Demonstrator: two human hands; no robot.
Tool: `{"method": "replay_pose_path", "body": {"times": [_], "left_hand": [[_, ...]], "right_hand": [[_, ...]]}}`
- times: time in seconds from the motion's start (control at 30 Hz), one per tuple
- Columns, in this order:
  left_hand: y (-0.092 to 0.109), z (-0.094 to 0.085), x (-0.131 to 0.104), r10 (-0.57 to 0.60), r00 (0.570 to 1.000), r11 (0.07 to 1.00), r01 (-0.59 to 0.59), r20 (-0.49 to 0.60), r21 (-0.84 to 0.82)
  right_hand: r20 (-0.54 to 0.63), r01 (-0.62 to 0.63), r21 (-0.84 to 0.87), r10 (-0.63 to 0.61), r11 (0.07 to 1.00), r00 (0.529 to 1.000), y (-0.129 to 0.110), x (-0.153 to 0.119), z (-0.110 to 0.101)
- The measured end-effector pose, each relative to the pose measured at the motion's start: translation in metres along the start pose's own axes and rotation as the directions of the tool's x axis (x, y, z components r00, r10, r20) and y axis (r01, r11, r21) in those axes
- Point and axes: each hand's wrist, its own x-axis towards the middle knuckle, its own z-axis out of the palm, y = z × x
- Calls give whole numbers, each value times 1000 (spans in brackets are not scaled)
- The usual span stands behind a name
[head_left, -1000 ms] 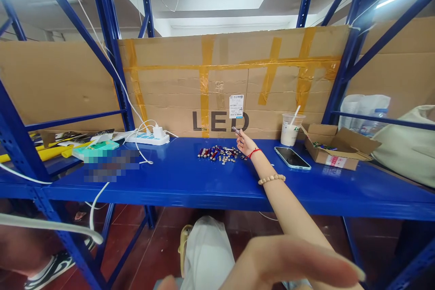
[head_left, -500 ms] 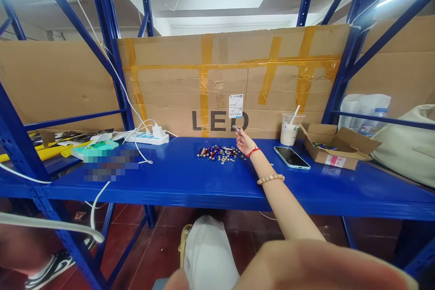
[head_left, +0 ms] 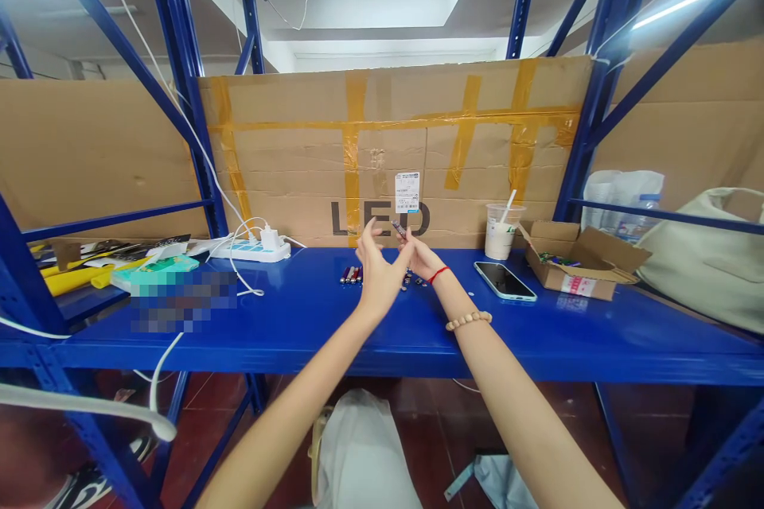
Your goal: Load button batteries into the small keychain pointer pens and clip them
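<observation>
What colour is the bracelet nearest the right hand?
The bracelet is red; it shows best in the head view.

Left hand (head_left: 380, 274) of mine hides much of the small parts (head_left: 351, 276); the slim piece (head_left: 399, 230) in my right hand (head_left: 422, 256) is too small to identify. Pixelation obscures a patch (head_left: 185, 302) at left. Frame edges cut off the pale bag (head_left: 704, 262), right, and my forearms (head_left: 304, 394), below.

Red cord bracelet (head_left: 439, 275), 1 beaded bracelet (head_left: 469, 320), pale trousers (head_left: 365, 449)
</observation>
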Motion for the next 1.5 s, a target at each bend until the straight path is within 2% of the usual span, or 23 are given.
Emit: {"method": "replay_pose_path", "body": {"times": [0.07,0.1,0.17,0.23,0.3,0.47,0.53,0.57,0.6,0.67,0.7,0.77,0.87,0.93,1.1,1.3,1.5], "left_hand": [[-37,8,24,-183,983,973,182,-6,143],[-52,11,32,-208,977,963,198,37,181],[-71,13,41,-133,983,977,108,124,186],[-80,14,45,-92,979,993,78,182,84],[-85,14,48,-66,987,997,69,145,-16],[-93,11,50,2,996,994,7,85,-107],[-95,6,48,5,998,998,0,64,-69],[-95,4,47,10,999,1000,-9,52,-24],[-94,1,45,14,999,999,-16,43,34],[-93,-5,42,26,998,984,-34,52,176],[-92,-7,40,37,996,966,-57,81,252],[-90,-11,37,79,977,912,-150,196,382],[-88,-16,34,133,913,824,-318,386,468],[-88,-18,33,127,894,809,-345,431,477],[-92,-20,33,48,907,801,-285,418,526],[-96,-17,34,38,885,709,-351,465,612],[-98,-18,37,-25,929,679,-255,368,688]], "right_hand": [[34,-38,128,34,991,999,-3,-2,3],[56,-62,180,53,982,997,-4,-3,4],[107,-89,197,69,976,992,-4,-4,5],[145,-92,145,71,985,987,-2,-4,5],[163,-89,77,75,993,984,0,-4,6],[130,-69,-109,84,992,988,1,-6,10],[3,-30,-282,33,959,999,2,-7,8],[-101,-24,-405,-18,914,995,3,-8,5],[-230,-37,-536,-104,843,968,5,-8,1],[-370,-132,-776,-275,617,887,8,-8,-10],[-416,-207,-826,-319,525,851,10,-8,-15],[-432,-295,-865,-301,407,850,13,-9,-22],[-409,-355,-896,-188,266,893,14,-11,-23],[-398,-367,-907,-140,204,906,12,-13,-20],[-402,-384,-912,-124,145,907,10,-15,-16],[-415,-400,-907,-118,134,902,8,-14,-16],[-373,-356,-922,-110,149,921,11,-11,-16]]}}
